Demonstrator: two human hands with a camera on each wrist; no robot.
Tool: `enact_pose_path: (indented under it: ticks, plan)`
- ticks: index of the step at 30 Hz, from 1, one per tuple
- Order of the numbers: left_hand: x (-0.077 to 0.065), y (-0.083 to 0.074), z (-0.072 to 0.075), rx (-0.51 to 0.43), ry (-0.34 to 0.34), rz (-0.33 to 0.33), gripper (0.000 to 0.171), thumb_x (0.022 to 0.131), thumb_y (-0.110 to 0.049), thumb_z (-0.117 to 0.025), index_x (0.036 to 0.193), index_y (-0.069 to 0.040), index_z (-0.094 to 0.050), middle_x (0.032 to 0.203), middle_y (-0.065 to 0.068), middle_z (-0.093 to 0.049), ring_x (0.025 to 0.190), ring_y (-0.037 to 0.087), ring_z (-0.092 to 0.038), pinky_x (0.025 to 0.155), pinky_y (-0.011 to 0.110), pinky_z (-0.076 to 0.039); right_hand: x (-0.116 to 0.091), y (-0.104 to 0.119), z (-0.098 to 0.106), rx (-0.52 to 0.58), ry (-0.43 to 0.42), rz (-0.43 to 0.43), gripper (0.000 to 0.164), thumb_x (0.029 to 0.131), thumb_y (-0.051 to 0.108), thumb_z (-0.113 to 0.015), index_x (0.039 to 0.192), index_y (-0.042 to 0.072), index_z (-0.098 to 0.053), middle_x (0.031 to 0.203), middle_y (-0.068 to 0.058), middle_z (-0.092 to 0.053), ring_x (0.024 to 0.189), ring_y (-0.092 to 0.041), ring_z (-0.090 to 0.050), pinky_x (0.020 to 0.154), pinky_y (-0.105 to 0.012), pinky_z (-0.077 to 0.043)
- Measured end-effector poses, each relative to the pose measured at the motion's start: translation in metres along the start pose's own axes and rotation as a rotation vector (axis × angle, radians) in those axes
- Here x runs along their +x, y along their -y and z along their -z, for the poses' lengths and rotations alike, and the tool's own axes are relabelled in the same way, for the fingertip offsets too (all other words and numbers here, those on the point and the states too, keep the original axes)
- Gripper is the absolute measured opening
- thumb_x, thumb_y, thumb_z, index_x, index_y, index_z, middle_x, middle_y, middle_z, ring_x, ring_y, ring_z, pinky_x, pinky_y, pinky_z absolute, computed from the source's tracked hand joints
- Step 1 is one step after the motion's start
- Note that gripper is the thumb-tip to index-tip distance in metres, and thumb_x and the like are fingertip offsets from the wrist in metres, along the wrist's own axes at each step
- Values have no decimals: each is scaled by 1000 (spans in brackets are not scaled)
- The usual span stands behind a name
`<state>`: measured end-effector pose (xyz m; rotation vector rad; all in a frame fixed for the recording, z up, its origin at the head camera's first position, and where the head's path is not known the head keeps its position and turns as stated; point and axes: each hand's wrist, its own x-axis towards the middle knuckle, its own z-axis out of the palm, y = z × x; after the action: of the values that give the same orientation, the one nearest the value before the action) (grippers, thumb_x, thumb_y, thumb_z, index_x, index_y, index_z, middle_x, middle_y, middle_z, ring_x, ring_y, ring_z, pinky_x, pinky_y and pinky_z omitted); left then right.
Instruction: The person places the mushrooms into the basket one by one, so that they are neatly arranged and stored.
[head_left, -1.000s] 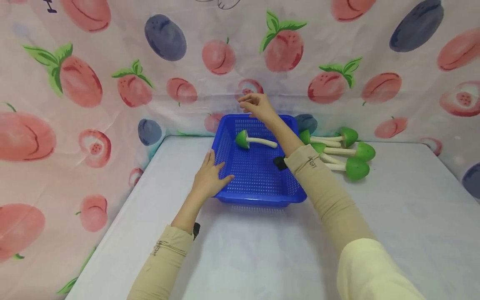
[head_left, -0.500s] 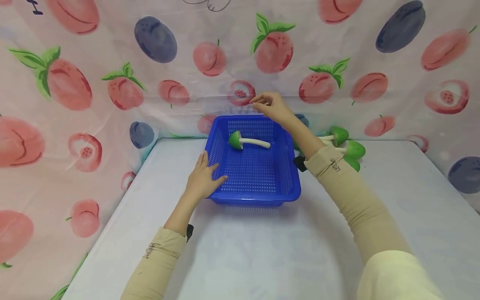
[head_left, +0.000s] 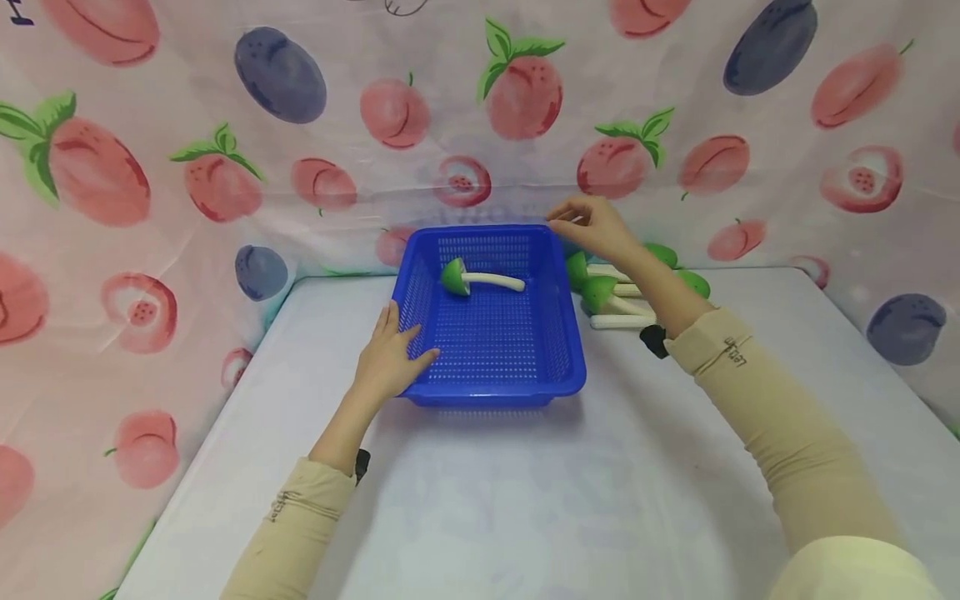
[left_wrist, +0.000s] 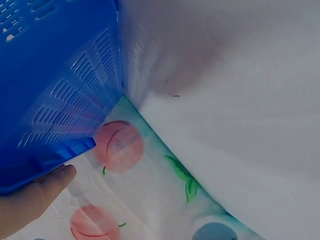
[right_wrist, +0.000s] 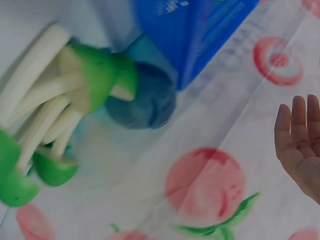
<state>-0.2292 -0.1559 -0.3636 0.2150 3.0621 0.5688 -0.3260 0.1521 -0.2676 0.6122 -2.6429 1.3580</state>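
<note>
A blue plastic basket (head_left: 487, 390) with perforated walls stands on the white table. Inside it, towards the back, lies one toy mushroom (head_left: 487, 279) with a green cap and white stem. My left hand (head_left: 384, 358) rests on the basket's left rim near the front corner, fingers spread; in the left wrist view a finger (left_wrist: 57, 182) lies against the rim's underside. My right hand (head_left: 596, 227) hovers by the back right corner, holding nothing, fingers loosely bent. Below the right forearm is a pile of several more green-capped toy mushrooms (head_left: 600, 293), partly hidden by the arm.
A fruit-printed cloth (head_left: 322, 183) hangs close behind the basket and along the table's left side. The white tabletop (head_left: 510, 500) stretches in front of the basket and to the right of the mushroom pile (right_wrist: 90, 75).
My right hand has moved from above the basket's back to the right, towards the mushroom pile. The left hand stays on the rim. The head view has shifted slightly.
</note>
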Motion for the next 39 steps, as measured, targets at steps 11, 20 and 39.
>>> enact_pose_path:
  ticks: [11,20,39]
  plan:
    - [0,-1,1,5,7,-7,64,92,-44,-54,137,0,-46,155,28,-4,146,39,-1,107,58,-31,-43,-43,32,-152,63,-85,32,96,18,-53,117,-5,-60,117,-26,-60,92,-23,-61,73,-13,-43]
    - [2,1,0,-10,1,0,64,92,-44,-54,138,0,-45,155,28,-4,146,38,0,107,60,-29,-69,-88,52,-225,139,-89,32,94,13,-56,118,-8,-58,115,-28,-60,103,-39,-57,88,-36,-49]
    - [1,2,-1,-19,1,0,64,92,-44,-53,138,0,-46,155,27,-4,146,38,0,106,60,-31,-92,-145,62,-361,295,-105,44,85,6,-66,122,-11,-52,127,-36,-46,119,-51,-41,99,-64,-33]
